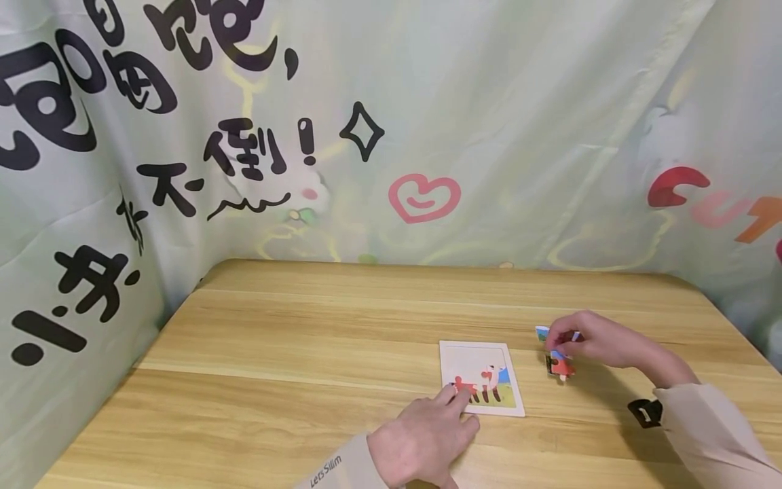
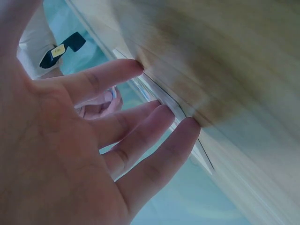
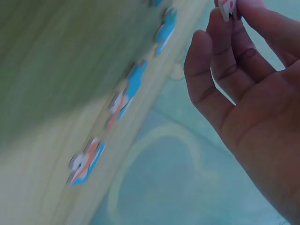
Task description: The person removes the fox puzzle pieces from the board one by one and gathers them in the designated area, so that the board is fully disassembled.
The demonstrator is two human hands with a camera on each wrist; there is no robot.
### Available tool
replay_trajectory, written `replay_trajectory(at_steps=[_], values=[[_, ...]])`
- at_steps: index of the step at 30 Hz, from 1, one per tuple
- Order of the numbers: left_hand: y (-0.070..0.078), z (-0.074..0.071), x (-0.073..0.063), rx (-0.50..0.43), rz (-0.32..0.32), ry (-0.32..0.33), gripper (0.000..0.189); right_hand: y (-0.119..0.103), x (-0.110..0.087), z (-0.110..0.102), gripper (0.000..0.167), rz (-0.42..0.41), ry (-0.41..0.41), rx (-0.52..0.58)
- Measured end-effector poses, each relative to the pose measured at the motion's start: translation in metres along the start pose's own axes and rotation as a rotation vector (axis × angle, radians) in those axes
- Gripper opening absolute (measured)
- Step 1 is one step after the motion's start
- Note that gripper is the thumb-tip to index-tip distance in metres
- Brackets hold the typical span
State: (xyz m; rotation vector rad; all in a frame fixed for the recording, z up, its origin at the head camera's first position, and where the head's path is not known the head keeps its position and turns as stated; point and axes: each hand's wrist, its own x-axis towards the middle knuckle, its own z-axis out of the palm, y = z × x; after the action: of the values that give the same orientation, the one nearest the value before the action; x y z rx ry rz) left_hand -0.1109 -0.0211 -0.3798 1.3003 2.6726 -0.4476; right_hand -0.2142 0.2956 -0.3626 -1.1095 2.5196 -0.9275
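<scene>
A square puzzle board (image 1: 482, 356) lies on the wooden table, its lower part filled with pieces that show red-and-white animals on grass. Extended fingers of my left hand (image 1: 424, 435) touch its near left edge; in the left wrist view the fingertips (image 2: 190, 124) meet the board's rim and the table. To the right of the board, my right hand (image 1: 599, 339) pinches a small puzzle piece (image 3: 227, 8) between thumb and fingers. Just below that hand in the head view is a red-and-blue puzzle piece (image 1: 560, 365), partly overlapped by the fingers.
Loose blue pieces (image 1: 542, 333) lie behind the right hand, partly hidden by it. Several pieces, including a blue-and-red one (image 3: 86, 164), sit on the table in the right wrist view. A printed curtain (image 1: 519, 136) hangs along the table's back and left sides.
</scene>
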Motion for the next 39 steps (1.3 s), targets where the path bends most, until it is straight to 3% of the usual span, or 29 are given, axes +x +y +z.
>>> replay_trajectory(at_steps=[7,22,34,39], values=[[0.000,-0.001,0.000,-0.017,0.000,0.004,0.084,0.013,-0.015,-0.004,0.029,-0.053,0.009,-0.019],[-0.001,-0.001,0.002,-0.027,0.016,0.001,0.081,0.028,-0.036,-0.003,0.030,0.021,0.030,-0.074],[-0.001,0.000,-0.002,-0.068,0.004,-0.006,0.079,0.026,-0.037,-0.009,0.024,0.113,0.076,-0.235],[-0.001,-0.001,-0.001,-0.074,0.006,-0.008,0.078,0.021,-0.036,-0.011,0.024,0.103,0.097,-0.249]])
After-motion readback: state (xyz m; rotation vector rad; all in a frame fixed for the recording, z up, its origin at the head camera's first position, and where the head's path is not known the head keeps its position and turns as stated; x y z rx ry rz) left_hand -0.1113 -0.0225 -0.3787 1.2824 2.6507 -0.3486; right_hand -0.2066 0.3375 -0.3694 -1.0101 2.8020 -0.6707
